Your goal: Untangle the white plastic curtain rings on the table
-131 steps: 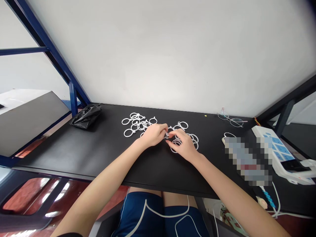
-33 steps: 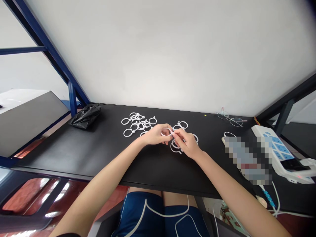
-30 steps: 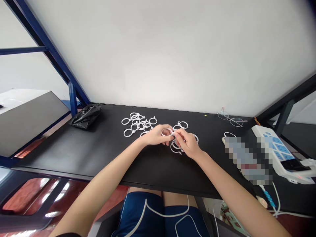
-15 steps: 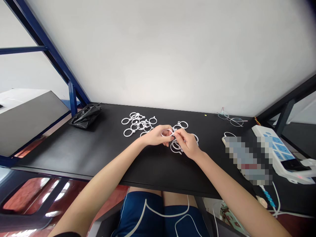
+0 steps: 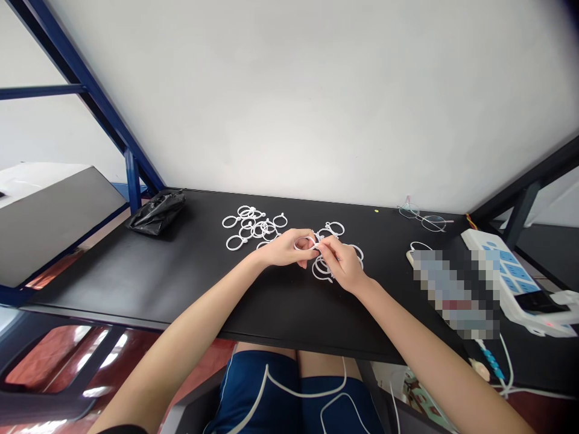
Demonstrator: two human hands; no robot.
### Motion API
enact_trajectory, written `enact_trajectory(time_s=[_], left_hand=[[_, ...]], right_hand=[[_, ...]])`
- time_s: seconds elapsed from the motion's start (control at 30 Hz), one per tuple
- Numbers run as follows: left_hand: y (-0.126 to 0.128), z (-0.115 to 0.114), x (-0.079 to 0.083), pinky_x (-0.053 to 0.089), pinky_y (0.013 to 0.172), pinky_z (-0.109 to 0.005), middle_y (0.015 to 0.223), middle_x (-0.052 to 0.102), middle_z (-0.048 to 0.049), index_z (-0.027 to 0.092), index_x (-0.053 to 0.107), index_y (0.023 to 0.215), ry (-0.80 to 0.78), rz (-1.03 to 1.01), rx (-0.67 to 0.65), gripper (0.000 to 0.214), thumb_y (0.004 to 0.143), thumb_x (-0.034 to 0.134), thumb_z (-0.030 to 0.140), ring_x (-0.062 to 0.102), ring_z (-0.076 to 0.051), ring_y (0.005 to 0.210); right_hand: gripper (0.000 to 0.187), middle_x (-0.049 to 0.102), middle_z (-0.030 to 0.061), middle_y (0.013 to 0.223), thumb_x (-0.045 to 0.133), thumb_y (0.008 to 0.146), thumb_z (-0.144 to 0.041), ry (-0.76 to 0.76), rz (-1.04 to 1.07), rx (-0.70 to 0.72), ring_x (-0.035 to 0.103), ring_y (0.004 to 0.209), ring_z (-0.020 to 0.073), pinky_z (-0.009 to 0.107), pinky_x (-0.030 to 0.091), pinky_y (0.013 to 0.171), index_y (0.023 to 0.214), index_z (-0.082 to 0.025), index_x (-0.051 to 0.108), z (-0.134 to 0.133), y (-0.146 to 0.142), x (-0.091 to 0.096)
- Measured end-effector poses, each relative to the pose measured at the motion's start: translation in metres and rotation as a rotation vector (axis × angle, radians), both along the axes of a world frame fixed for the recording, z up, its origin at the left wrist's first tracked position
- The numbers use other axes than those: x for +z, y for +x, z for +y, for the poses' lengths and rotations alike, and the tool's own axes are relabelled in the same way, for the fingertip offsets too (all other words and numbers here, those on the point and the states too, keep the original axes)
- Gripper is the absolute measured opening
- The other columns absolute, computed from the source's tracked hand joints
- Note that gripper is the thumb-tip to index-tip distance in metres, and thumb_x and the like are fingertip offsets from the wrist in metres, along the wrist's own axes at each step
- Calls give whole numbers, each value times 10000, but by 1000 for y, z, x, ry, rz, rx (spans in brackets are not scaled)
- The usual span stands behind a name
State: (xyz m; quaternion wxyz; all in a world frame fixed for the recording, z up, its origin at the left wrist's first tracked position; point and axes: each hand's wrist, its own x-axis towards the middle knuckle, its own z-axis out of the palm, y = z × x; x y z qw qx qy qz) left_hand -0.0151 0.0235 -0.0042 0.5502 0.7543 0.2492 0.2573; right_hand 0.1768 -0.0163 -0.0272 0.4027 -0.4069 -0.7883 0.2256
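Centrally in the head view, the left hand [image 5: 289, 247] curls round a white ring [image 5: 302, 249], raised just off the desk [image 5: 289, 307], its thumb along the ring's near side. At the ring's three o'clock, the right hand [image 5: 341, 262] pinches its end between thumb and forefinger; the fingertips hide the exact point of contact.

Taking that ring as the clock's hub, one loose pile [image 5: 260, 229] of white rings lies between nine and ten, just beyond the left wrist. Another cluster [image 5: 321, 264] spreads from two to four, partly under the right hand.

Farther out, between nine and ten, a crumpled black bag [image 5: 158, 214] sits near the desk's far left corner. Glasses [image 5: 425, 218] lie between two and three, near the wall [image 5: 289, 108]. A pixelated thing [image 5: 455, 295] lies between three and four, with a white power strip [image 5: 511, 277] just beyond it. Blue shorts [image 5: 280, 392] show at six.
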Motion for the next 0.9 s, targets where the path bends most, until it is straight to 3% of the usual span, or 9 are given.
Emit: enact_trajectory(time_s=[0.9], left_hand=[[0,1,-1,447,550,-187,593,502,57,148,490,799,5,3,-12,216,857,616,313,586,-76,519]], right_hand=[[222,426,-57,560,386,993,-353,-2,12,15,398,465,103,243,330,491,847,-224,493,0,0,-2]])
